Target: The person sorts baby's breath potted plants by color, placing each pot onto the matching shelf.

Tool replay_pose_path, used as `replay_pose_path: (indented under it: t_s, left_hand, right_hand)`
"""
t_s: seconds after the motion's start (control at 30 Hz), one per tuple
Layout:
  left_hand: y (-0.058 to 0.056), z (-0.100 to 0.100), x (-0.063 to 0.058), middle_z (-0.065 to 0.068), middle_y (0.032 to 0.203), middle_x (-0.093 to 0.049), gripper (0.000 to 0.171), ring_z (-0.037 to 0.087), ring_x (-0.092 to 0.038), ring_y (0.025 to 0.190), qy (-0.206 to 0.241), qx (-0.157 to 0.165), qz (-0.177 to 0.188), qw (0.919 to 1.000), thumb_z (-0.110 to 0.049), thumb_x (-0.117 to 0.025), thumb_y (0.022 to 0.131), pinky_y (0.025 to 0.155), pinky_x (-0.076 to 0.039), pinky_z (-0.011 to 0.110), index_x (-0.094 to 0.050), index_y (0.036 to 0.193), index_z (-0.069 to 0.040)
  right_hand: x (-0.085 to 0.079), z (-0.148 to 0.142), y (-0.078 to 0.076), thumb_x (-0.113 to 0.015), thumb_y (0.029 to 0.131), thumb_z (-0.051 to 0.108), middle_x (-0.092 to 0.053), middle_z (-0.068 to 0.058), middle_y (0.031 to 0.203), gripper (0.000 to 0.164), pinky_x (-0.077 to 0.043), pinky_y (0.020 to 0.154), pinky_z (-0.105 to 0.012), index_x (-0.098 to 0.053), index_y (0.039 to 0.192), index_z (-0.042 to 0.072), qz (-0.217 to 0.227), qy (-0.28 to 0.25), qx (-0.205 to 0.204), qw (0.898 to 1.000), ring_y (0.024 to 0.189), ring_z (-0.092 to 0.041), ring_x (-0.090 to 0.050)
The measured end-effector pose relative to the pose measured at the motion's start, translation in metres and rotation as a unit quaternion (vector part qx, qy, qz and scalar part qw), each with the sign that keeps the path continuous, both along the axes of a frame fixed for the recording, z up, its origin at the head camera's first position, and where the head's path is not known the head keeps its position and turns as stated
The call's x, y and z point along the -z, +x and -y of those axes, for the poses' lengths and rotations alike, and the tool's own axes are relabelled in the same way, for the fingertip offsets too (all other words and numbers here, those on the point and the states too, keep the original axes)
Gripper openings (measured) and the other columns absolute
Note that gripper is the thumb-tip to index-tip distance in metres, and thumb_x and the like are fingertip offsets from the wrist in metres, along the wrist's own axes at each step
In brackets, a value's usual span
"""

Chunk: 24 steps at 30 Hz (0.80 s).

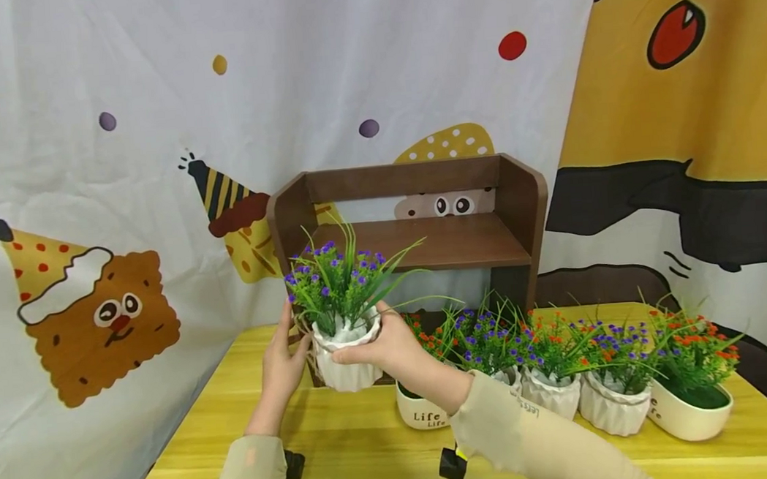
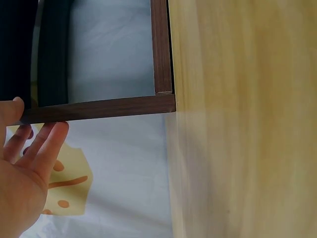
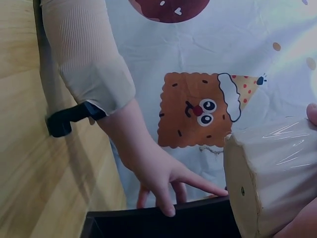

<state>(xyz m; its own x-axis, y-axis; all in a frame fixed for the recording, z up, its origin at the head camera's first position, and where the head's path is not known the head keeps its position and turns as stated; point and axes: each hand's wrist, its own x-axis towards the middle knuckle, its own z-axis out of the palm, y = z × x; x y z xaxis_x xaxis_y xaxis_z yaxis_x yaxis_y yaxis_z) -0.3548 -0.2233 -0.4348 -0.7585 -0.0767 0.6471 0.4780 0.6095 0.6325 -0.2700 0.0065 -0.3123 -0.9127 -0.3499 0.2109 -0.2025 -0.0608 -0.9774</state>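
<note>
My right hand (image 1: 399, 345) holds a white fluted flowerpot (image 1: 348, 370) up in front of the brown wooden shelf (image 1: 423, 241). Purple flowers (image 1: 339, 271) and long green blades rise from it. From the right wrist view, the pot (image 3: 277, 168) shows its flat underside with a small hole, and fingers of the right hand (image 3: 302, 218) lie along its wall. My left hand (image 1: 284, 363) grips the front edge of the shelf's left side panel (image 2: 99, 108), thumb inside and fingers outside. The flowerpot covers part of that panel in the head view.
Right of the shelf's front stands a row of flowerpots: a cream oval pot (image 1: 423, 409) marked "Life", several white fluted pots (image 1: 618, 405), and another oval pot (image 1: 693, 407) at the end. My right forearm crosses before them. A printed curtain (image 1: 151, 100) hangs behind the yellow wooden table (image 1: 357, 453).
</note>
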Motion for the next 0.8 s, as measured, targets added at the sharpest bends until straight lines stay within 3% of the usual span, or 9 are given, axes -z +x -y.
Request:
replay_pose_path:
  t_s: [0.17, 0.27, 0.43, 0.57, 0.67, 0.8]
  left_hand:
    - [-0.002, 0.0, -0.002, 0.028, 0.128, -0.055, 0.086, 0.042, -0.066, 0.093, -0.007, 0.002, -0.03, 0.9995, 0.001, -0.066, 0.09, 0.071, -0.057, 0.051, -0.021, 0.156, -0.03]
    - [-0.002, 0.0, -0.003, 0.028, 0.128, -0.055, 0.086, 0.043, -0.065, 0.093, -0.003, 0.004, -0.035, 0.9994, 0.001, -0.066, 0.09, 0.072, -0.057, 0.053, -0.022, 0.156, -0.03]
    - [-0.001, 0.0, -0.003, 0.027, 0.132, -0.053, 0.086, 0.042, -0.066, 0.092, -0.003, 0.001, -0.033, 0.9995, -0.001, -0.067, 0.09, 0.071, -0.057, 0.051, -0.021, 0.156, -0.03]
    - [-0.001, 0.0, -0.002, 0.024, 0.137, -0.051, 0.086, 0.041, -0.066, 0.094, -0.004, -0.001, -0.036, 0.9994, -0.001, -0.069, 0.089, 0.071, -0.058, 0.049, -0.023, 0.156, -0.03]
    - [-0.001, -0.001, -0.002, 0.023, 0.139, -0.049, 0.085, 0.04, -0.065, 0.097, -0.005, 0.001, -0.037, 0.9993, -0.001, -0.068, 0.089, 0.072, -0.058, 0.049, -0.024, 0.156, -0.029]
    - [-0.001, -0.001, -0.002, 0.024, 0.137, -0.05, 0.085, 0.04, -0.066, 0.095, -0.007, 0.001, -0.034, 0.9994, -0.002, -0.068, 0.09, 0.072, -0.057, 0.05, -0.023, 0.156, -0.03]
  right_hand:
    - [-0.013, -0.009, -0.002, -0.083, 0.078, 0.018, -0.032, -0.026, 0.149, 0.11, -0.052, 0.091, -0.038, -0.007, 0.154, 0.001, 0.016, 0.047, 0.014, 0.999, 0.102, -0.024, -0.063]
    - [-0.023, -0.012, -0.006, -0.083, 0.078, 0.018, -0.035, -0.024, 0.148, 0.109, -0.049, 0.096, -0.04, -0.007, 0.155, 0.002, 0.01, 0.044, 0.015, 0.999, 0.113, -0.027, -0.058]
    - [-0.041, -0.016, -0.011, -0.083, 0.075, 0.014, -0.044, -0.019, 0.144, 0.107, -0.048, 0.097, -0.039, -0.012, 0.155, 0.003, -0.016, 0.047, 0.036, 0.998, 0.118, -0.028, -0.056]
    - [-0.053, -0.019, -0.016, -0.082, 0.074, 0.006, -0.057, -0.016, 0.128, 0.087, -0.052, 0.091, -0.035, -0.034, 0.147, 0.004, -0.05, 0.024, 0.031, 0.998, 0.109, -0.025, -0.061]
    - [-0.063, -0.02, -0.02, -0.082, 0.073, 0.003, -0.06, -0.014, 0.123, 0.077, -0.053, 0.088, -0.032, -0.043, 0.14, 0.005, -0.067, 0.008, 0.03, 0.997, 0.106, -0.023, -0.062]
    - [-0.077, -0.02, -0.026, -0.083, 0.074, 0.005, -0.058, -0.012, 0.127, 0.085, -0.052, 0.09, -0.032, -0.038, 0.146, 0.007, -0.072, 0.014, 0.041, 0.996, 0.109, -0.022, -0.06]
